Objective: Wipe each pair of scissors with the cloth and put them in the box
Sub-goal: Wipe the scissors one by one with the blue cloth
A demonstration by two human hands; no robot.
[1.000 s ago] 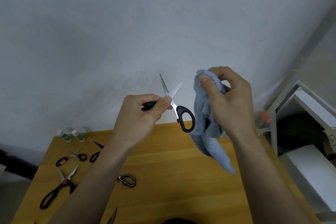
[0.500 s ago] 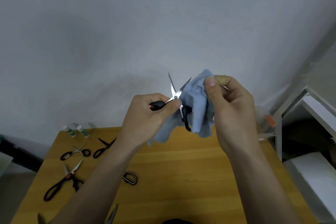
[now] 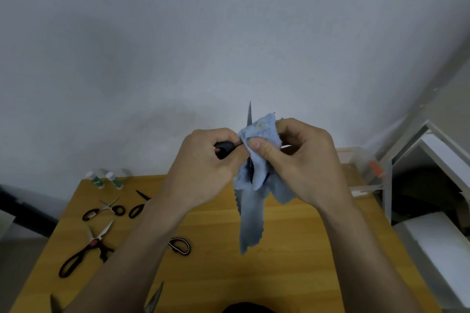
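Wiping step: left hand [image 3: 203, 168] grips black-handled scissors [image 3: 226, 148], right hand [image 3: 300, 160] pinches blue cloth [image 3: 256, 134] round blade. Next: box them.

A wooden table [image 3: 305, 274] carries everything. At ten o'clock two small white bottles [image 3: 104, 180] stand by the far edge. Near them lie small scissors [image 3: 105, 210] and black scissors [image 3: 138, 207]. At eight o'clock lie large shears [image 3: 85, 251]. A striped handle loop [image 3: 180, 246] shows near the centre.
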